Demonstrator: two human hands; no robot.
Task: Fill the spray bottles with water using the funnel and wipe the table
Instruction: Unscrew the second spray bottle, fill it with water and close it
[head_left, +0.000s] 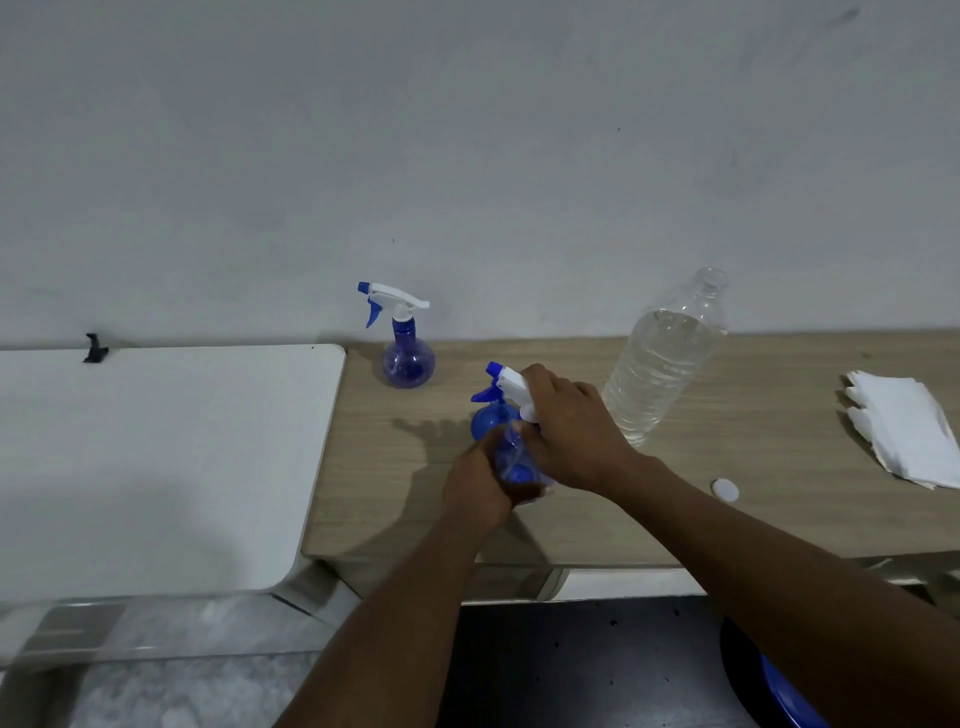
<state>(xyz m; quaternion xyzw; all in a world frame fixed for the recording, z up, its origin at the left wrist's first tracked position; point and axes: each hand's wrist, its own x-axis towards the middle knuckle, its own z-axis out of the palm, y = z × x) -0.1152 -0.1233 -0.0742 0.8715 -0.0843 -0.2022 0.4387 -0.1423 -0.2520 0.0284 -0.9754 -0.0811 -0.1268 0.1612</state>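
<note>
1. Two blue spray bottles: one in my hands (511, 457); one by the wall (407, 358);
2. One clear water bottle (660, 364);
3. One white cap (725, 489);
4. One stack of napkins (904, 431);
5. Two tables: wooden (727, 519); white (156, 457).

White side table (156, 441), black clip (95, 349), grey wall (467, 130)

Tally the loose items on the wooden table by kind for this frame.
Spray bottles: 2, far one, held one
Water bottle: 1
Bottle cap: 1
Stack of paper napkins: 1
Total: 5
</note>
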